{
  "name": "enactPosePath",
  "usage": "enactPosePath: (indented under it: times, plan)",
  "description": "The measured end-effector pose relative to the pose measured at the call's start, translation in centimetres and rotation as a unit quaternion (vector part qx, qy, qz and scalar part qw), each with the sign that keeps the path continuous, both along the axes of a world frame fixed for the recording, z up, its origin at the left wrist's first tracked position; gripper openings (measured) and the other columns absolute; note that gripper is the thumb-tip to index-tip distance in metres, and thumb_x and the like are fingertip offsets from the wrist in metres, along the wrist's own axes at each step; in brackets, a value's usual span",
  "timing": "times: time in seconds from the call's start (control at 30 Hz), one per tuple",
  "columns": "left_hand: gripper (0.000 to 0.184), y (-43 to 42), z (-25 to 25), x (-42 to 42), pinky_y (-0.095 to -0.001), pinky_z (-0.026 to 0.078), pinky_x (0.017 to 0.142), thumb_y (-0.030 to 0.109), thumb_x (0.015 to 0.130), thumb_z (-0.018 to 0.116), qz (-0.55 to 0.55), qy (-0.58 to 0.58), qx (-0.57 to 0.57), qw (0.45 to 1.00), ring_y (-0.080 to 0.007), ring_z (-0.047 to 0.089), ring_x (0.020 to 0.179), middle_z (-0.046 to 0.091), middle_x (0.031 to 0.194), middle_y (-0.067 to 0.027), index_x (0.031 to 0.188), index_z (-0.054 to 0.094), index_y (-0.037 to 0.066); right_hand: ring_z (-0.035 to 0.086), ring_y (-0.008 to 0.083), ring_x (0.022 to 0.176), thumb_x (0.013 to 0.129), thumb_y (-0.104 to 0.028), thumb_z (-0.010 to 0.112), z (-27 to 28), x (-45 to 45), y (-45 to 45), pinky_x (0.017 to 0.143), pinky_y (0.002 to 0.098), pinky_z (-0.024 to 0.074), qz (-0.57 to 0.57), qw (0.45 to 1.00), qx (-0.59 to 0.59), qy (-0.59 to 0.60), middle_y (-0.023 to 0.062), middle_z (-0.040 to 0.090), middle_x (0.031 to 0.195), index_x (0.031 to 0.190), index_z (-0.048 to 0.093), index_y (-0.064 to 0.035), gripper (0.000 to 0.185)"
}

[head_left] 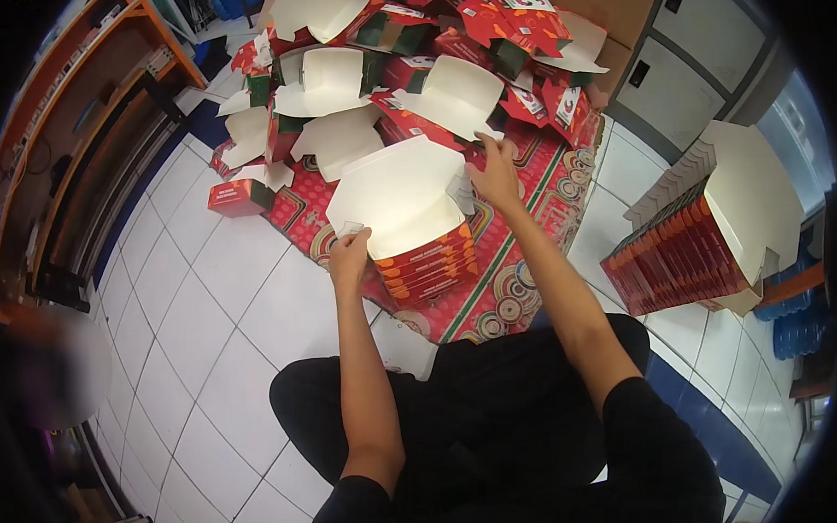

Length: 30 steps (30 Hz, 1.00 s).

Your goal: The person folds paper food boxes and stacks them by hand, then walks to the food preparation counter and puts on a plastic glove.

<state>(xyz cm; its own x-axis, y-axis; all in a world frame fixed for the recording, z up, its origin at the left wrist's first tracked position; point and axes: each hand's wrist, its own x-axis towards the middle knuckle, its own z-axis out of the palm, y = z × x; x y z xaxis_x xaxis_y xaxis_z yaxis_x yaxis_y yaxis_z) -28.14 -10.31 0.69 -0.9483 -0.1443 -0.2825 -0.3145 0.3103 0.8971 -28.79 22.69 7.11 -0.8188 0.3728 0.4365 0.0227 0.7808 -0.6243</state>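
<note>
Nested boxes (428, 268), red outside and white within, stood on a patterned mat (507, 291) as the left hand (348, 259) pinched a side flap (347, 230) of the topmost one. The right hand (497, 174) reached to the opposite side, its grip hard to tell. Stacking seemed in hand; the next move likely called for settling the flaps evenly. Loose boxes (331, 78) lay heaped beyond.

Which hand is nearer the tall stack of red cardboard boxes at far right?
Right. The right hand is left of that red stack; the left hand is farther left, across the open white-lined cardboard box.
</note>
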Motion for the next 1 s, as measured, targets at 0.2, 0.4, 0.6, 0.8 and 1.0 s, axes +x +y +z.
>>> enactPosePath:
  times: [0.2,0.4,0.6,0.8,1.0]
  plan:
    - [0.049,0.7,5.2,2.7,-0.0387,0.062,0.059,0.04,0.088,0.07,0.065,-0.064,0.078,0.993,-0.0237,0.07,0.082,0.068,0.092,-0.0104,0.111,0.07,-0.003,0.047,0.04,0.133,0.079,-0.027,0.082,0.2,-5.4,1.0,0.104,0.0599,0.0447,0.15,0.965,0.144,-0.159,0.0108,0.047,0.151,0.149,0.049,-0.0351,0.078]
    - [0.049,-0.4,4.1,2.2,-0.0387,0.063,0.06,0.036,0.087,0.072,0.082,-0.071,0.113,0.988,-0.0253,0.071,0.073,0.071,0.101,-0.0153,0.114,0.069,-0.005,0.057,0.0303,0.122,0.085,-0.017,0.077,-0.2,-7.3,2.9,0.098,0.0533,0.0474,0.089,0.95,0.28,-0.103,0.007,0.063,0.125,0.142,0.055,-0.0311,0.063]
    - [0.049,-0.9,2.9,1.6,-0.0404,0.063,0.058,0.038,0.087,0.072,0.071,-0.052,0.131,0.987,-0.0268,0.072,0.071,0.07,0.092,-0.0151,0.113,0.067,-0.003,0.056,0.0266,0.119,0.092,-0.013,0.062,2.6,-7.0,3.6,0.095,0.0461,0.0463,0.005,0.957,0.29,-0.025,0.0055,0.062,0.114,0.119,0.071,-0.0236,0.03]
    - [0.052,-1.1,4.7,2.5,-0.0414,0.064,0.062,0.039,0.086,0.073,0.071,-0.079,0.139,0.985,-0.0281,0.072,0.074,0.068,0.095,-0.0156,0.119,0.066,0.0,0.067,0.0305,0.091,0.089,-0.009,0.06,10.3,-0.4,5.7,0.076,0.0442,0.0529,-0.033,0.971,0.223,0.081,0.0091,0.058,0.099,0.112,0.071,-0.0203,0.028]
    - [0.048,-1.6,3.4,2.8,-0.0403,0.065,0.062,0.029,0.086,0.073,0.116,-0.025,0.16,0.98,-0.0298,0.075,0.072,0.071,0.084,-0.0184,0.109,0.065,-0.012,0.069,0.0356,0.091,0.089,0.003,0.055,14.2,7.7,13.4,0.078,0.0437,0.0545,0.176,0.96,0.204,0.073,0.0096,0.065,0.115,0.11,0.068,-0.0127,0.029]
